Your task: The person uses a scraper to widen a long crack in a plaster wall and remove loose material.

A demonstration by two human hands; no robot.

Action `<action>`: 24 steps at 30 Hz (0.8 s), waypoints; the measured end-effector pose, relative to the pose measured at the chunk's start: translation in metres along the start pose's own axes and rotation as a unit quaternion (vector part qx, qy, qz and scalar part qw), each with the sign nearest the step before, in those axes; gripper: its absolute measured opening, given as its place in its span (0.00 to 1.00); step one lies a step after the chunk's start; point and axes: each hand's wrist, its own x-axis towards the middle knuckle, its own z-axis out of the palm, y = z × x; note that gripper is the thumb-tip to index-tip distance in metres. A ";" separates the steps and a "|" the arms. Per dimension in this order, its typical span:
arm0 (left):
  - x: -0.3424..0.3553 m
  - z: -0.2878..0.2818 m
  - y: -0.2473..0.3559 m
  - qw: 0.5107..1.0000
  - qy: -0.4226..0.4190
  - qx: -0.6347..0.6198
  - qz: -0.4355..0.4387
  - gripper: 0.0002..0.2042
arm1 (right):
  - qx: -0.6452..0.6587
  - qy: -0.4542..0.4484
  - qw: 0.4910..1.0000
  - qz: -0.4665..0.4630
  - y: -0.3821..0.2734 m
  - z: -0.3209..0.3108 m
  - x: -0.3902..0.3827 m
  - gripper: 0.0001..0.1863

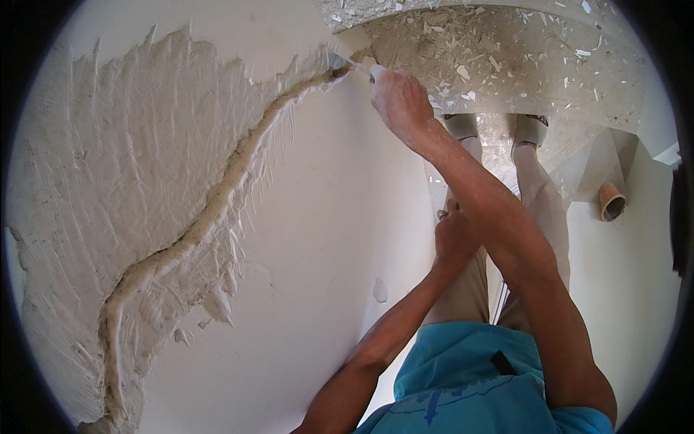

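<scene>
My right hand [403, 101], dusted white, is closed around a scraper [353, 64]. Its thin pale blade meets the wall at the upper end of a long groove [228, 177]. This rough groove winds down through the plaster to the lower left, with scraped grey wall [130, 159] on both sides. Beneath my right forearm, my left hand [457, 235] is curled shut in front of my legs. A small shiny end shows by its fingers, but what it grips is mostly hidden.
White and beige paint flakes [463, 71] litter the floor at the top. My sandalled feet [531, 130] stand just below that littered strip. A brown clay-coloured cup [612, 202] lies at the right, near a white wall [614, 289]. Smooth white wall [311, 217] borders the scraped part.
</scene>
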 end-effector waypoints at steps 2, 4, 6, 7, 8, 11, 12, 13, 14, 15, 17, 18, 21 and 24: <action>-0.002 0.005 -0.001 0.998 0.058 -0.023 0.026 0.18 | 0.012 -0.013 1.000 0.007 -0.003 -0.004 0.000 0.12; -0.002 0.005 -0.005 0.996 0.066 0.000 0.060 0.17 | 0.063 -0.019 0.998 0.016 -0.006 -0.001 -0.004 0.12; -0.004 0.005 -0.006 0.991 0.102 -0.025 0.087 0.17 | 0.087 -0.036 0.995 0.021 -0.012 0.000 -0.010 0.12; -0.007 0.004 -0.004 0.985 0.134 -0.061 0.096 0.17 | 0.085 -0.050 0.995 0.022 -0.015 -0.001 -0.014 0.12; -0.009 0.004 -0.003 0.976 0.165 -0.097 0.104 0.16 | 0.084 -0.064 0.994 0.023 -0.018 -0.002 -0.017 0.11; -0.008 0.013 -0.022 0.991 0.051 -0.107 0.060 0.23 | 0.097 -0.041 0.994 0.022 -0.026 -0.003 -0.027 0.12; -0.007 0.015 -0.027 0.992 0.030 -0.113 0.056 0.25 | 0.110 -0.041 0.992 0.039 -0.028 -0.005 -0.029 0.12; -0.007 0.018 -0.031 0.989 0.037 -0.124 0.069 0.25 | 0.124 -0.041 0.990 0.055 -0.031 -0.006 -0.030 0.13; -0.007 0.022 -0.034 0.986 0.065 -0.126 0.085 0.24 | 0.137 -0.042 0.987 0.072 -0.033 -0.006 -0.031 0.14; -0.008 0.018 -0.030 0.982 0.093 -0.127 0.102 0.22 | 0.159 -0.045 0.982 0.090 -0.033 -0.006 -0.031 0.14; -0.011 0.014 -0.018 0.965 0.191 -0.113 0.142 0.17 | 0.203 -0.052 0.970 0.126 -0.034 -0.004 -0.030 0.16; -0.011 0.015 -0.019 0.961 0.198 -0.127 0.146 0.17 | 0.218 -0.055 0.965 0.135 -0.032 -0.001 -0.029 0.16; -0.010 0.019 -0.023 0.960 0.188 -0.154 0.138 0.18 | 0.268 -0.076 0.947 0.160 -0.030 0.005 -0.026 0.17; -0.008 0.014 -0.022 0.984 0.097 -0.131 0.069 0.21 | 0.312 -0.109 0.926 0.183 -0.028 -0.004 -0.027 0.16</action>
